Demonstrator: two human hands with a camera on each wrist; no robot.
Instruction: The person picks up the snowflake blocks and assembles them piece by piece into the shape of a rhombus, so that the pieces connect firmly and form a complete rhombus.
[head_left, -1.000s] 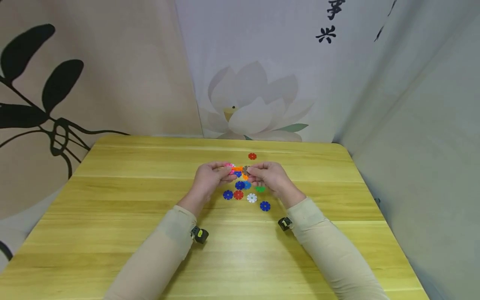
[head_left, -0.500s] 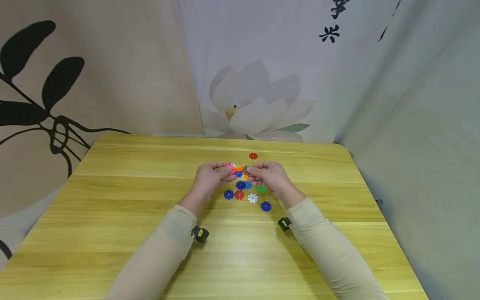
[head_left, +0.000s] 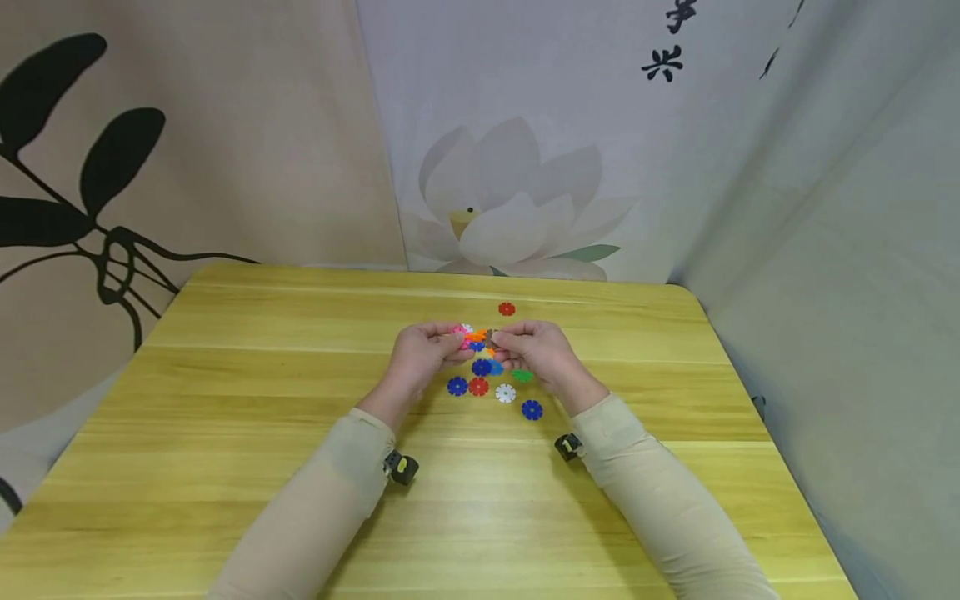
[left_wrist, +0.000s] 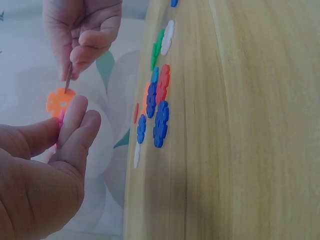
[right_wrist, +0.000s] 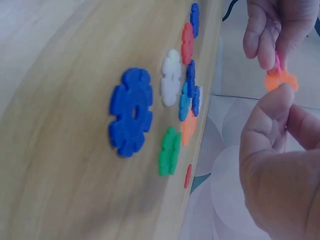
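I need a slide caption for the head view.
Left hand pinches pink disc, right hand brown disc, orange disc between.

Just past the wooden tabletop (head_left: 187,458) hangs pale cloth (head_left: 750,183), printed with a big flower (head_left: 498,237), dark leaves (head_left: 123,158), black writing (head_left: 662,63).

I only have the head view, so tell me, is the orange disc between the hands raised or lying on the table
Observer: Raised; the left wrist view shows backdrop between the orange disc and the table.

Operator: How does the brown disc beside it look from there?

Observer: Edge-on in the left wrist view, one end at the orange disc's rim; I can't tell whether it is slotted in.

Operator: And the green disc, partly covered by the right hand in mine?

Observer: The right wrist view shows it uncovered, on the table.
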